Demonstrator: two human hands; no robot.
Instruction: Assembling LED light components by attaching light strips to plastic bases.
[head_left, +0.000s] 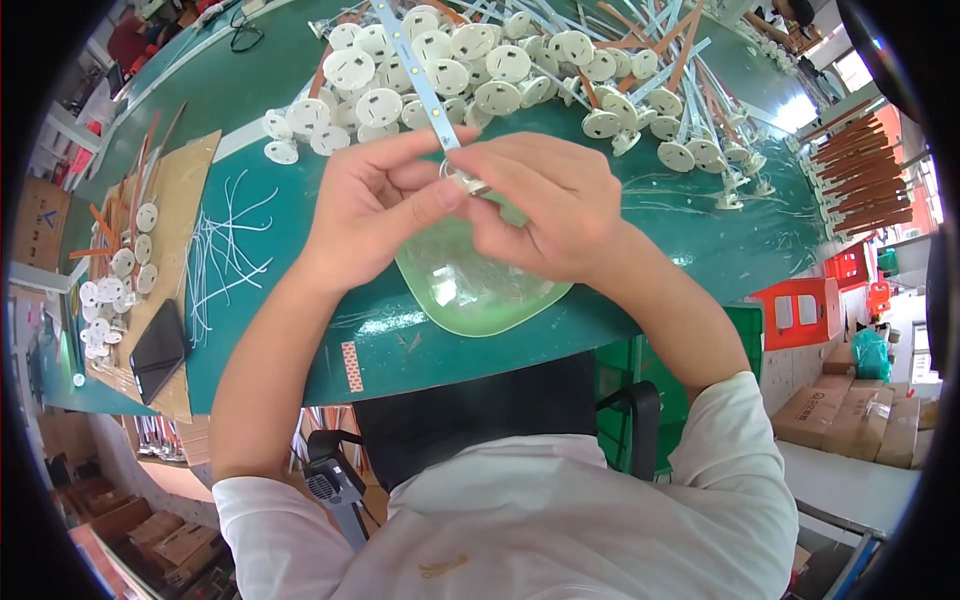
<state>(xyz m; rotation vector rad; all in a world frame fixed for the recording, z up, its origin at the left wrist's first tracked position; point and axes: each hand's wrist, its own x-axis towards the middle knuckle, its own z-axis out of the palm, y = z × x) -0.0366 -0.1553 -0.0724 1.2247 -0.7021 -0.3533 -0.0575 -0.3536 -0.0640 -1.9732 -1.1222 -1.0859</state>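
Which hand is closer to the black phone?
Left. The left hand is right of the phone and farther forward; the right hand is even farther right.

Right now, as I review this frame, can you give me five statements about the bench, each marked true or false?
1. Both hands, left hand and right hand, meet at the near end of an LED strip. True.
2. A black phone lies at the person's right. False: the black phone lies at the left.
3. A green plastic bowl sits below the hands. True.
4. White wires fill the bowl. False: the white wires lie on the green tabletop.
5. White round discs are heaped beyond the hands. True.
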